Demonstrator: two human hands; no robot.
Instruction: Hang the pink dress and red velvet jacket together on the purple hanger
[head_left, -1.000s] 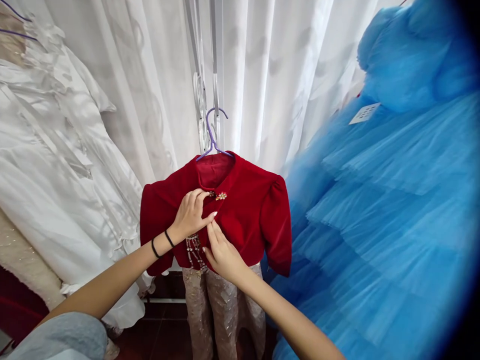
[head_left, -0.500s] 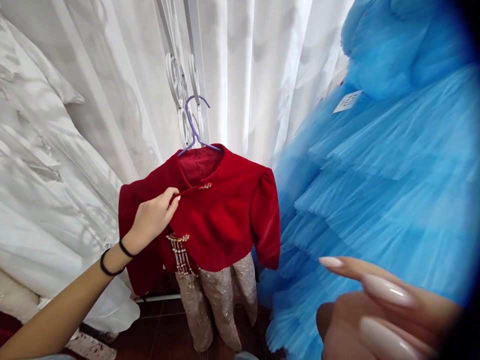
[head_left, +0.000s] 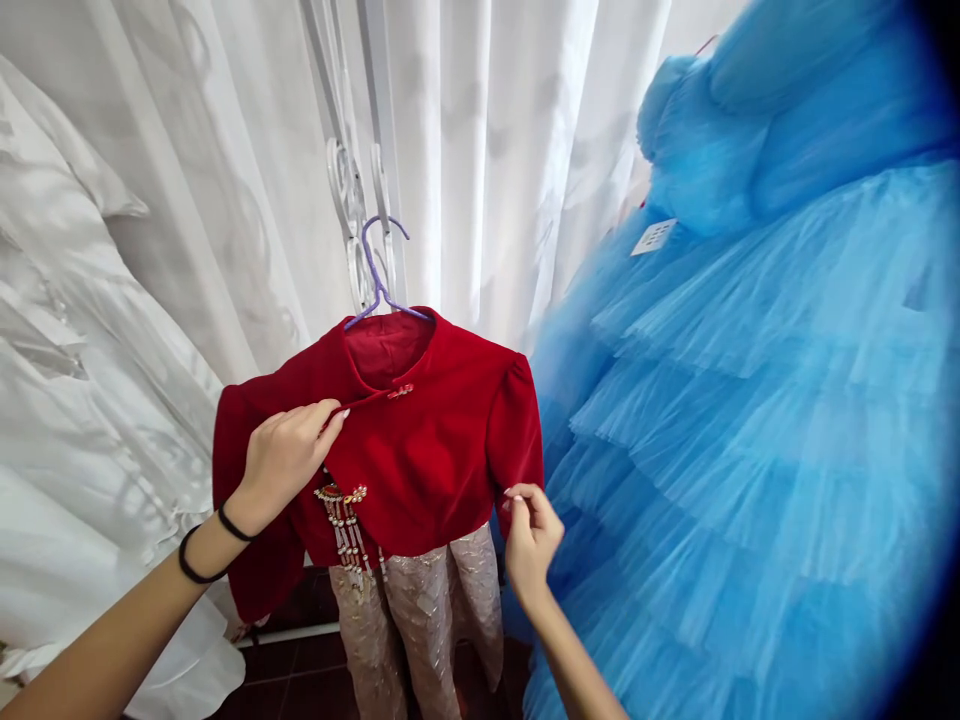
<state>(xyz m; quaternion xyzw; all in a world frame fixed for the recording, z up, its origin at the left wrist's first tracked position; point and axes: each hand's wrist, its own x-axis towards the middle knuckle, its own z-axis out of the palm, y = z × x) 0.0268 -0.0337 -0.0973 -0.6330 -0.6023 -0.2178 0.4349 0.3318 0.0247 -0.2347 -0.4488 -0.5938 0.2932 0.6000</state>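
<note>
A red velvet jacket (head_left: 442, 450) hangs from a purple hanger (head_left: 379, 280), with pale shiny trouser-like fabric (head_left: 424, 610) below it. My left hand (head_left: 289, 455) pinches the edge of the jacket's front flap, just below the collar. Near that hand are a small jewelled clasp (head_left: 401, 391) and a beaded tassel brooch (head_left: 343, 510). At the cuff of the sleeve on the right, my right hand (head_left: 531, 540) has its thumb and fingers pinched together on the red fabric. Its lower fingers are curled in.
A large blue tiered tulle dress (head_left: 720, 430) with a white tag (head_left: 653, 237) fills the right side. White gowns (head_left: 97, 380) hang at the left. Behind stand white curtains (head_left: 517, 150) and a white metal rack (head_left: 345, 190). The floor (head_left: 300, 660) is dark tile.
My right hand has moved from close to the camera at lower right to the jacket's sleeve cuff and closed there. My left hand still holds the flap. The view has shifted slightly.
</note>
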